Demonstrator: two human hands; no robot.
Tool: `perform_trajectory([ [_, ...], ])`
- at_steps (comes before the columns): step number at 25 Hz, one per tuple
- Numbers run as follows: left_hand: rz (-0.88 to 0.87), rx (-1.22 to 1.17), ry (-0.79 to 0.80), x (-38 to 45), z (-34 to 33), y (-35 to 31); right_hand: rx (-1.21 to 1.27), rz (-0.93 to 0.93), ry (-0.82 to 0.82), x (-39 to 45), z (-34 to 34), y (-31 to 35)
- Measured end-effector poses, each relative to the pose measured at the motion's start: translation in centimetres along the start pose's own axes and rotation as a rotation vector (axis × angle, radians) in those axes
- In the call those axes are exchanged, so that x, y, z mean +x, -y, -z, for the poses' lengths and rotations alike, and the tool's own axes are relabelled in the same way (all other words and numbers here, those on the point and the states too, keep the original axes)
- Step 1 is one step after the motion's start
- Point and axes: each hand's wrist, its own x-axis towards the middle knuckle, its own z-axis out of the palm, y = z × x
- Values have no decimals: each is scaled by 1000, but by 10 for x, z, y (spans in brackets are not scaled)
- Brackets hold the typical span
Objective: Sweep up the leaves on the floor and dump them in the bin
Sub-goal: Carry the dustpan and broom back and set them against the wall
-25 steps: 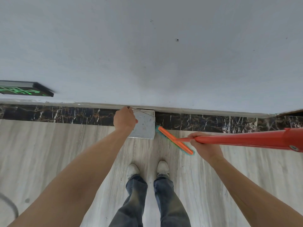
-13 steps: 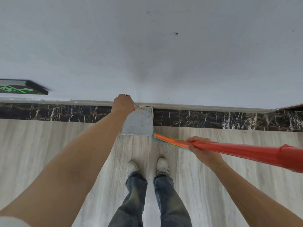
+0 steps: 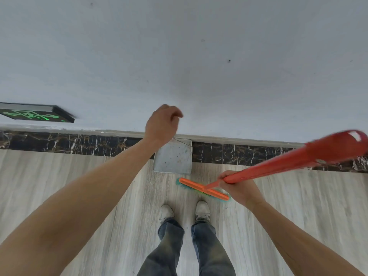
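View from a head-worn camera looking straight down a person's own arms and legs to a pale grey, wood-grained floor (image 3: 79, 196) that meets a white wall (image 3: 199, 56). A band of dark marble skirting (image 3: 69, 143) with white and brown veins runs along the foot of the wall.

The right hand (image 3: 238, 188) is wrapped around the lower part of a broom (image 3: 258, 172), gripping its handle just above the head. The handle is bright red-orange plastic, widens towards the top, and leans up and away to the right edge of the view, where it is blurred. The broom head is a narrow orange bar with teal bristles, lying at a slant on the floor just ahead of the person's right shoe, close to the wall edge of the floor.

A grey metal dustpan (image 3: 173, 158) stands on the floor against the skirting, just beyond the broom head and apart from it. Its square pan is scuffed and speckled, and no leaves can be made out in it.

The left hand (image 3: 162, 123) hangs above the dustpan's near-left corner, fingers curled; whether they hold the thin dustpan handle cannot be told.

Two pale shoes (image 3: 166, 213) and faded blue jeans (image 3: 171, 246) appear below. A green-lit exit sign (image 3: 33, 114) is mounted low on the wall at the left edge
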Motion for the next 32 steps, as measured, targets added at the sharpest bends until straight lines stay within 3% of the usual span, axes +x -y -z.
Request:
perform_trajectory([
  [2,-174,-248,303,-23,33,-31,-6,57,-50,6,-12,23],
  [4,-276,-268,649,-50,57,-51,5,64,-83,16,-27,43],
  [5,-304,-224,717,-60,62,-54,19,54,-80,21,-36,53],
  [7,-352,-203,636,-76,66,-51,8,44,-42,30,-51,73],
  [10,-452,-149,362,-77,69,-37,-61,76,-14,50,-64,100],
  [12,-389,-137,284,-60,72,-25,-107,124,-71,63,-65,118],
  [17,-234,-261,158,-12,70,-16,-118,251,-259,94,-65,131],
  [25,-108,-245,52,46,40,-14,-141,202,-273,141,-54,139],
  [32,-165,74,-4,67,33,-10,-143,165,-271,165,-45,149],
])
